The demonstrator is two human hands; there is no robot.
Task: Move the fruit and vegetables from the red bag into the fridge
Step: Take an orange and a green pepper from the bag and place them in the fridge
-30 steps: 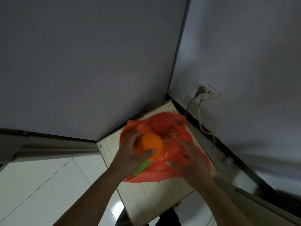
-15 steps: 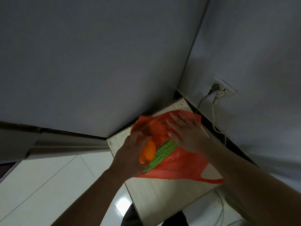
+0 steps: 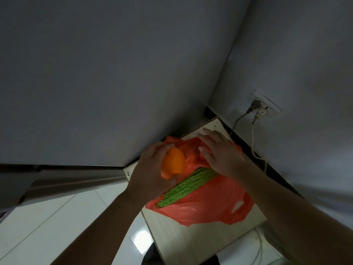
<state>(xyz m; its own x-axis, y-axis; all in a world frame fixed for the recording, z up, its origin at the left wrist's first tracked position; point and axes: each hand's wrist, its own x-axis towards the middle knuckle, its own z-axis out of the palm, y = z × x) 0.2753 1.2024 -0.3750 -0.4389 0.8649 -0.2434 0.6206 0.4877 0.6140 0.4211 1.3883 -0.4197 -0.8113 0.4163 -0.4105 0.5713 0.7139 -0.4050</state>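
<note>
Grey wall (image 3: 114,73) fills the upper view and meets a second wall at a corner on the right. White tiled floor (image 3: 47,217) lower left, glossy, with one bright reflection.

Pale wood-grain surface (image 3: 191,243) sits in the corner, one edge along the left wall.

Red bag (image 3: 210,205): thin plastic, crumpled, lying flat on the surface, one cut-out handle on its right side. Mouth faces lower left.

Bitter gourd (image 3: 187,188): green, ridged and bumpy. It lies in the bag mouth. Long axis runs diagonally, lower left to upper right. Lower-left end shows at the bag's edge; upper-right end is hidden under the plastic and the right hand.

Left hand (image 3: 150,169): above the bag's left edge, fingers curled round the orange, thumb under it.

Right hand (image 3: 223,155): palm down on the bag's upper part, fingers (image 3: 207,136) straight and slightly apart, pressing the plastic.

Orange (image 3: 173,163): smooth, bright, roughly round. Held clear of the bag, just above the gourd.

Wall socket (image 3: 269,106) on the right wall, two plugs in it; a cable (image 3: 253,142) drops behind the surface.
</note>
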